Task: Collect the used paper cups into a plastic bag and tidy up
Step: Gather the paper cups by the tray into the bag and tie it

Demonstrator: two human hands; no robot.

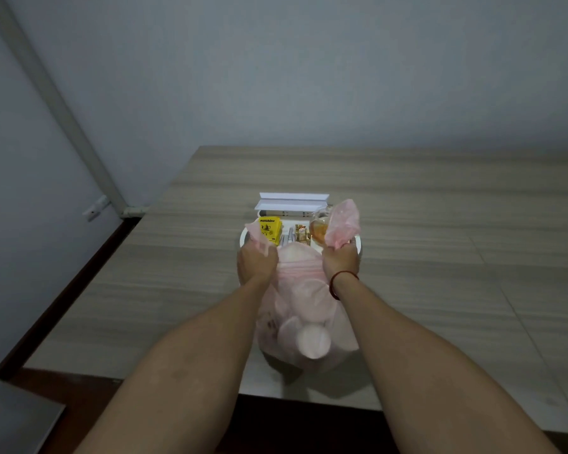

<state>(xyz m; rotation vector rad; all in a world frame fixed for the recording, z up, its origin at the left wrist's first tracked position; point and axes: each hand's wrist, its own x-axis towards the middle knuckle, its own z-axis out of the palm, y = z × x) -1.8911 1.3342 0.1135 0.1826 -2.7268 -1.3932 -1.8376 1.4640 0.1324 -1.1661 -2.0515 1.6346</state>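
Gripping 1 plastic bag: left hand, right hand.

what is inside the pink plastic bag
Through the translucent pink plastic bag, pale paper cups show, one round end facing the camera. Their count and anything beneath them are hidden by the folds. The left hand and right hand grip its handles.

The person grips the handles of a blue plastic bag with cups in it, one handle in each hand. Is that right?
Not quite. The plastic bag is pink, not blue, as the head view shows. The rest stands: the left hand and the right hand each grip one handle, and cups show through it.
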